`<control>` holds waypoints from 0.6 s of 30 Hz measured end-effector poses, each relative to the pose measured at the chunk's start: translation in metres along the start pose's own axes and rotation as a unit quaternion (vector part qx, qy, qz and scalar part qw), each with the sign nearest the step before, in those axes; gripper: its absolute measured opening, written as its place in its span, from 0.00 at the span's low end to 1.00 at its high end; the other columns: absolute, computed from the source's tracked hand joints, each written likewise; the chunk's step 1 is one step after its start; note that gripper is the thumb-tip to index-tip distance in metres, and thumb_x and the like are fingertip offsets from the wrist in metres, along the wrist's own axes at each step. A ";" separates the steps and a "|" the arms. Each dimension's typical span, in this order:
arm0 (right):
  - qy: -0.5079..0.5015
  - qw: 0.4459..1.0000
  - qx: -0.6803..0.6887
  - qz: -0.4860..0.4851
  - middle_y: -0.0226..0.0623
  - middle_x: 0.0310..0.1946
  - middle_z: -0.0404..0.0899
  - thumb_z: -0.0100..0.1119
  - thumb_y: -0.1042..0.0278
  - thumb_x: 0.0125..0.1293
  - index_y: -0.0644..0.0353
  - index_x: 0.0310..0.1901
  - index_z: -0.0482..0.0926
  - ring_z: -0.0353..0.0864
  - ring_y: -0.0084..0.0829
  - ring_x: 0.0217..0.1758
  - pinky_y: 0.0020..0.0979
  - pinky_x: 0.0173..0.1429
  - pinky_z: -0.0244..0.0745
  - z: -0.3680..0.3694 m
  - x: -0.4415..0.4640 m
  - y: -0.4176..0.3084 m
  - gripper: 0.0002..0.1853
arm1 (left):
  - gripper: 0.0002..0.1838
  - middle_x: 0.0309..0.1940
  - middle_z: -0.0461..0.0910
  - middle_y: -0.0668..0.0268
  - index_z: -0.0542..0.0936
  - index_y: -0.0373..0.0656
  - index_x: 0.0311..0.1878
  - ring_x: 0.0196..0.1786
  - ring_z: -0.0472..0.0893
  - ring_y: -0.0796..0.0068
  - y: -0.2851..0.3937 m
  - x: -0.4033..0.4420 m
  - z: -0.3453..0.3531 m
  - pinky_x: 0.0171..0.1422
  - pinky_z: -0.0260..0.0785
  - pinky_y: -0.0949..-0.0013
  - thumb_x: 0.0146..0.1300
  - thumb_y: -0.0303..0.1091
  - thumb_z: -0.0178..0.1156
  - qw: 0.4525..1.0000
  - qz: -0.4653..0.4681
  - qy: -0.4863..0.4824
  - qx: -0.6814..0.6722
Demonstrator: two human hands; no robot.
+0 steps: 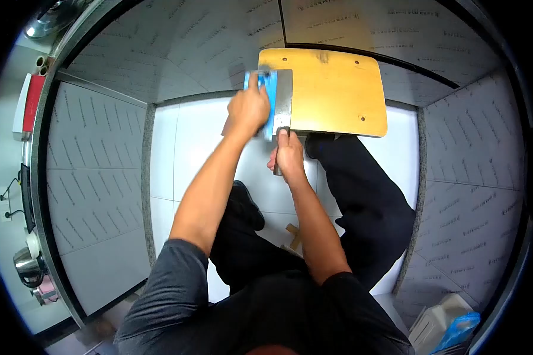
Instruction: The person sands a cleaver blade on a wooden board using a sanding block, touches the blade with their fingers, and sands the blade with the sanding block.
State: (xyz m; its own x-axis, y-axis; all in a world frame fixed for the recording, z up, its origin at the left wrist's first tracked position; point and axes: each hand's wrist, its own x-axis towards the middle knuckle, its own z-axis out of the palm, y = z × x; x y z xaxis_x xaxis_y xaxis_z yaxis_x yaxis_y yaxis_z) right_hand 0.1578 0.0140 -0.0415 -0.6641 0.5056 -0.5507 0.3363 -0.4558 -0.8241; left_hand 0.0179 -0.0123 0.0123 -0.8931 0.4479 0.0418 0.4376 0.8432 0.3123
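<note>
My right hand (289,155) is wrapped round the handle of a cleaver (284,97), its thumb near the base of the blade. The broad steel blade points away from me and lies over the left edge of a yellow wooden stool top (337,92). My left hand (249,111) grips a bright blue flat thing (272,97) against the left side of the blade, index finger stretched along it. Motion smears the blue thing, and its kind does not show. A dark smudge marks the stool top's far left corner.
My legs straddle the white tiled floor (163,151), with a black shoe (247,204) left of centre. Patterned grey panels enclose the space. A kettle (28,265) stands on the left counter; a pale bin (438,324) with blue plastic sits lower right.
</note>
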 end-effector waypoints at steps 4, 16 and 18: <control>0.006 1.000 0.009 -0.029 0.38 0.17 0.71 0.41 0.49 0.79 0.63 0.45 0.70 0.73 0.32 0.12 0.34 0.15 0.70 0.001 0.005 0.009 0.21 | 0.26 0.33 0.85 0.43 0.71 0.49 0.69 0.37 0.86 0.42 -0.002 -0.015 -0.006 0.43 0.76 0.43 0.73 0.48 0.49 0.999 -0.007 -0.036 -0.008; -0.007 1.000 -0.002 -0.015 0.40 0.18 0.71 0.40 0.49 0.80 0.65 0.45 0.69 0.74 0.34 0.12 0.35 0.16 0.72 0.000 0.003 0.003 0.22 | 0.25 0.34 0.85 0.41 0.70 0.49 0.69 0.39 0.85 0.38 0.000 -0.021 -0.009 0.47 0.75 0.42 0.72 0.46 0.48 0.999 -0.016 -0.037 -0.017; -0.009 1.000 -0.006 -0.006 0.39 0.19 0.72 0.40 0.47 0.79 0.64 0.45 0.69 0.73 0.33 0.13 0.34 0.16 0.71 -0.001 -0.002 0.003 0.23 | 0.25 0.36 0.85 0.42 0.70 0.47 0.68 0.40 0.84 0.37 0.001 0.024 -0.002 0.48 0.75 0.41 0.73 0.47 0.47 1.000 0.012 -0.004 -0.022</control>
State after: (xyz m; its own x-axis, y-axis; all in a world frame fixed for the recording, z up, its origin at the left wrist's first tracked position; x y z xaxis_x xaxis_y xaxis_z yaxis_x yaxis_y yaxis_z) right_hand 0.1608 0.0130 -0.0428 -0.6801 0.4980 -0.5381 0.3356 -0.4410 -0.8324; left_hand -0.0036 -0.0010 0.0155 -0.8818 0.4697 0.0418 0.4528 0.8186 0.3535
